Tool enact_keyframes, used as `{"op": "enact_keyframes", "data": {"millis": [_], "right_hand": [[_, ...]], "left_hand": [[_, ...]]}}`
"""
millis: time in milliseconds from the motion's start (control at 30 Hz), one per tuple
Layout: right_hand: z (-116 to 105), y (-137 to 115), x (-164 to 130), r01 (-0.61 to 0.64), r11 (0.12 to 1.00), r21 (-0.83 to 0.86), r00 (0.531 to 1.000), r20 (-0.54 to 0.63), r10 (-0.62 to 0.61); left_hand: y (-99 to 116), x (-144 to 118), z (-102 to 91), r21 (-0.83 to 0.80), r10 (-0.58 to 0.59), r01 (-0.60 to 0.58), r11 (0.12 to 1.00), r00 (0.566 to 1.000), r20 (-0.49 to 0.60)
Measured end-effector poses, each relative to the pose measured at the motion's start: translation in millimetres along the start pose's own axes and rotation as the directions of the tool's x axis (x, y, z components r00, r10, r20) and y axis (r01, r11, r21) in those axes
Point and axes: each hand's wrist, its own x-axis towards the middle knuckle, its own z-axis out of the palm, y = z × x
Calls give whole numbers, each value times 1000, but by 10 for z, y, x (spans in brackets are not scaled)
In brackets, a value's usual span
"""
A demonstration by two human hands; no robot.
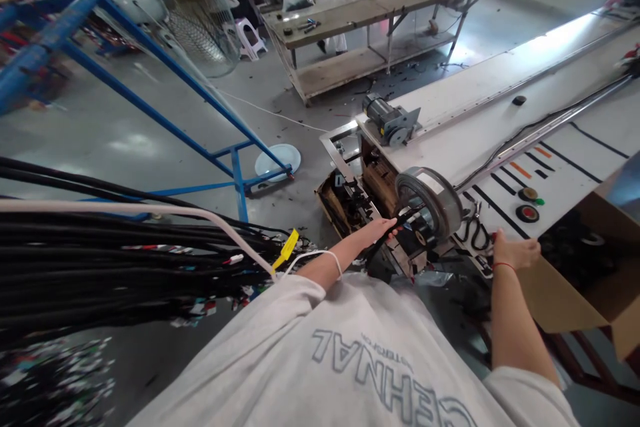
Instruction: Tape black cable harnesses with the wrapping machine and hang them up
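Note:
My left hand (381, 231) is wrapped round a black cable (407, 217) at the near side of a round, drum-like machine (433, 203). The cable runs into the middle of that machine. At the table edge to the right, my right hand (517, 252) has its fingers curled in; what they close on, if anything, is hidden. Black-handled scissors (479, 235) lie just left of it. Beyond are black and orange strips (521, 170) on the white table (480, 140), with tape rolls (527, 213) nearby.
A cardboard box (565, 293) with dark things inside stands at my right. On my left hang many black cables (125, 267) beside a blue metal frame (175, 93) and a fan (200, 33). A motor (383, 113) sits at the table's end. People stand near a farther workbench (390, 13).

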Motion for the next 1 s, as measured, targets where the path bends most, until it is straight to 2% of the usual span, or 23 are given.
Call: {"op": "enact_keyframes", "data": {"millis": [67,133,167,267,300,333,367,467,533,567,633,733,800,900,967,1000], "right_hand": [[-90,-321,71,217,976,17,976,-7,-217],[-140,-716,145,396,913,101,910,91,-405],[-148,-908,176,460,877,142,861,173,-479],[-140,-1275,226,581,802,139,693,431,-578],[-138,-1290,229,617,782,90,656,490,-574],[-138,-1244,225,644,765,25,641,529,-556],[-143,-1145,215,656,753,-50,646,552,-527],[-171,-642,143,593,754,-282,739,563,-371],[-185,-291,56,532,766,-361,778,565,-275],[-184,-147,3,524,769,-365,783,561,-267],[-158,54,-119,559,764,-323,777,526,-346],[-85,184,-279,610,739,-286,777,399,-487],[-44,212,-316,604,745,-283,785,370,-496],[-28,198,-216,565,785,-253,786,455,-419],[-44,98,-80,536,815,-220,781,496,-380],[-56,2,-13,539,822,-184,776,487,-400]], "left_hand": [[20,16,-7,1,1,-1,1000,1000,-5],[41,30,3,-10,-1,1,1000,1000,-3],[51,34,12,-12,-2,2,1000,1000,0],[63,31,43,-21,0,0,1000,1000,7],[58,27,50,-28,2,-1,1000,1000,9],[50,23,54,-39,5,-4,999,1000,10],[38,22,54,-51,8,-8,999,1000,13],[-7,31,36,-91,12,-9,996,1000,24],[-33,47,19,-122,1,3,992,999,35],[-42,55,14,-139,-6,11,990,999,40],[-51,69,11,-165,-16,23,986,999,43],[-43,78,28,-177,-35,39,983,999,25],[-29,78,42,-176,-45,47,983,999,14],[-3,78,41,-173,1,-3,985,1000,-14],[16,77,13,-136,19,-21,991,1000,-23],[28,74,-10,-110,17,-20,994,999,-27]]}}
